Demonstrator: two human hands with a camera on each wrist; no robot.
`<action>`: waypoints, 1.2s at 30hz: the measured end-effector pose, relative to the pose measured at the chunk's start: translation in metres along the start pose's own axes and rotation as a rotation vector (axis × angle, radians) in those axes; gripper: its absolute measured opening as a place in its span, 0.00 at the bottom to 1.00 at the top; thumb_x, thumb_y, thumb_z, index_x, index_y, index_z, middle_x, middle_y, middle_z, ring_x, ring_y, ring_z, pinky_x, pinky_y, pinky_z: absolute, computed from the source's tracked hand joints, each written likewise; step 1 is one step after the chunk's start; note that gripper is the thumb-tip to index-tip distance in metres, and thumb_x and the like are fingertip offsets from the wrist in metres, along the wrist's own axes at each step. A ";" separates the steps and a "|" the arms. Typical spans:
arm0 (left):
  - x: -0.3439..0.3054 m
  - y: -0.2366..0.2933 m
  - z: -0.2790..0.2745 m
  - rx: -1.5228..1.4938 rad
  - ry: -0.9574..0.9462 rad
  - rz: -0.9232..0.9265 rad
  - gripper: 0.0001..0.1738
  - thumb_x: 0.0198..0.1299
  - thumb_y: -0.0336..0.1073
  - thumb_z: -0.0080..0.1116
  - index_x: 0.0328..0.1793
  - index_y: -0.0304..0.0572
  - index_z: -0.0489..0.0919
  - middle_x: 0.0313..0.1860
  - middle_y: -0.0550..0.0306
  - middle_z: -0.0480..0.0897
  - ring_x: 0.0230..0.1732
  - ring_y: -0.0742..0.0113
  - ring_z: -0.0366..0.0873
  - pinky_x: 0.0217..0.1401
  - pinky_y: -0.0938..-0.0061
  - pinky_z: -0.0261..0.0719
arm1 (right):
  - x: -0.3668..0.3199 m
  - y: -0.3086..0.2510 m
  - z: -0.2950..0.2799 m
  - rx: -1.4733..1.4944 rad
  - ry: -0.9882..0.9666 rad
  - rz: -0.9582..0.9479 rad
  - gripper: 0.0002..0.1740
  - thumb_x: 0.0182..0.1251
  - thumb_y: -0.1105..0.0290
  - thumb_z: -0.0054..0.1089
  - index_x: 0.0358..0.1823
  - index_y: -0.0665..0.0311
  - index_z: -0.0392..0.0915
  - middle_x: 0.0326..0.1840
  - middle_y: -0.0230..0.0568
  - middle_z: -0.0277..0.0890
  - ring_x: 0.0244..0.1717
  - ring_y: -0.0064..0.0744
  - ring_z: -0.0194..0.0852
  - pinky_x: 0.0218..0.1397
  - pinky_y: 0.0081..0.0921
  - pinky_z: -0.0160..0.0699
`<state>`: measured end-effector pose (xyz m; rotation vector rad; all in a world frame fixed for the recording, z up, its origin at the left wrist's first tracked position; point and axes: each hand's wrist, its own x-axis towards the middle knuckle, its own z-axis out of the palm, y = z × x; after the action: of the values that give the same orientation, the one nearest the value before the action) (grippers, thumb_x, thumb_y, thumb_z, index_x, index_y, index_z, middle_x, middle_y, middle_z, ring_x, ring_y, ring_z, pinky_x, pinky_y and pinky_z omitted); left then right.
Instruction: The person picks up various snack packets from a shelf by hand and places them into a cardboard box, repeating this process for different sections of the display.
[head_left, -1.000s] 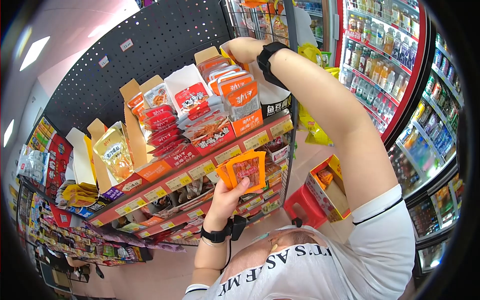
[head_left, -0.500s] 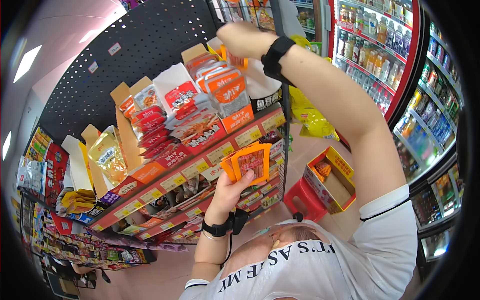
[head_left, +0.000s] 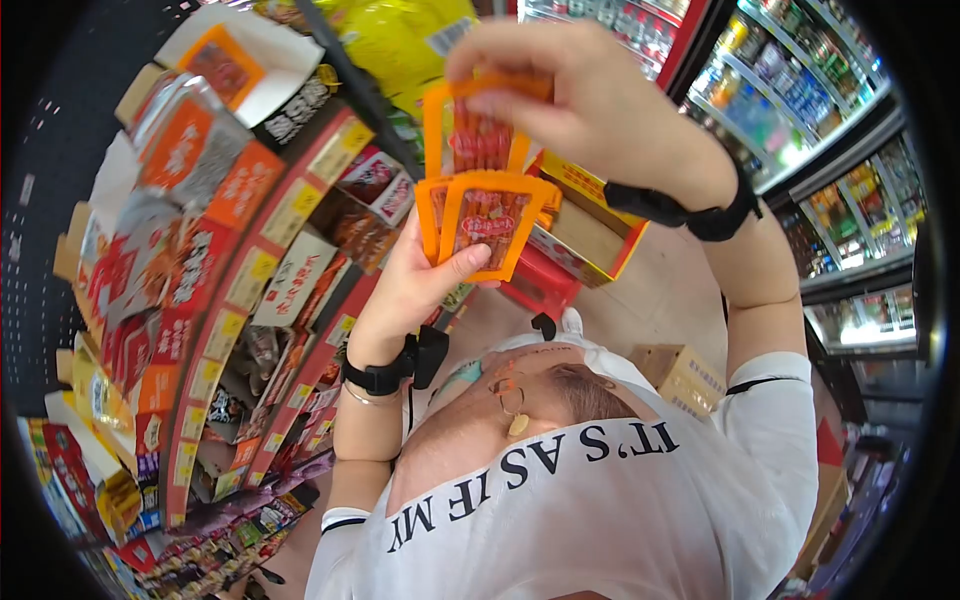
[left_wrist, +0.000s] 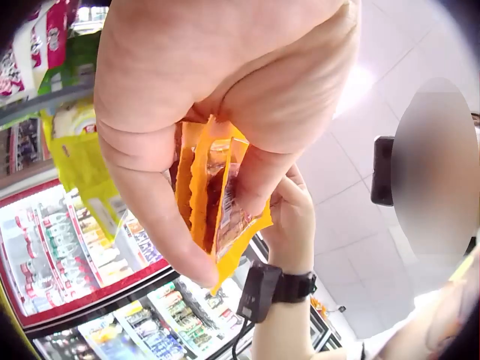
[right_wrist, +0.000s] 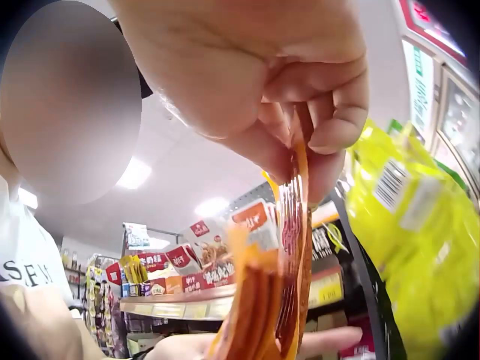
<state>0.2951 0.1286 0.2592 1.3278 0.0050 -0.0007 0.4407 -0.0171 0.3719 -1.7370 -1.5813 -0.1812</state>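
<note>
In the head view my left hand [head_left: 415, 275] holds a small fanned stack of orange snack packets [head_left: 490, 225], thumb across the front one. The left wrist view shows several packet edges [left_wrist: 202, 187] between thumb and fingers. Just above, my right hand [head_left: 590, 95] pinches more orange snack packets [head_left: 478, 135] by their upper end, and their lower part overlaps the left hand's stack. From the right wrist, those pinched packets [right_wrist: 292, 225] hang down close beside the left hand's blurred stack [right_wrist: 251, 307].
On the left, a shelf rack [head_left: 225, 330] carries opened snack boxes; an orange packet [head_left: 222, 68] stands in a white box at its end. Yellow bags [head_left: 400, 50] hang beyond it. A yellow-rimmed box [head_left: 590, 225] sits on a red stool [head_left: 540, 285]. Drink fridges [head_left: 810, 90] line the right.
My right hand has come from the box at the shelf's end to just above my left hand, bringing orange packets. The head view has swung right; my left hand keeps its stack.
</note>
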 end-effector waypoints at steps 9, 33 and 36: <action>0.064 -0.077 0.017 -0.040 -0.148 -0.407 0.25 0.62 0.37 0.54 0.63 0.39 0.63 0.48 0.53 0.78 0.43 0.65 0.80 0.36 0.74 0.85 | -0.144 0.112 0.075 0.830 0.064 0.728 0.17 0.71 0.61 0.47 0.45 0.70 0.75 0.42 0.35 0.77 0.42 0.18 0.73 0.47 0.17 0.73; 0.217 -0.298 0.029 0.042 0.367 -0.873 0.33 0.62 0.38 0.55 0.70 0.43 0.54 0.52 0.51 0.75 0.49 0.61 0.78 0.45 0.68 0.79 | -0.301 0.351 0.243 1.756 0.471 1.675 0.11 0.68 0.69 0.51 0.50 0.62 0.73 0.44 0.37 0.77 0.44 0.33 0.76 0.48 0.36 0.77; 0.205 -0.317 0.020 0.042 0.423 -0.823 0.36 0.61 0.38 0.56 0.71 0.44 0.53 0.53 0.51 0.75 0.49 0.62 0.77 0.49 0.70 0.76 | -0.293 0.386 0.269 1.605 0.552 1.775 0.11 0.68 0.70 0.51 0.50 0.62 0.72 0.43 0.37 0.77 0.42 0.34 0.77 0.48 0.37 0.78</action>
<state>0.4991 0.0338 -0.0443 1.2653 0.9102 -0.4188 0.6214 -0.0608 -0.1498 -0.8822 0.6443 1.0450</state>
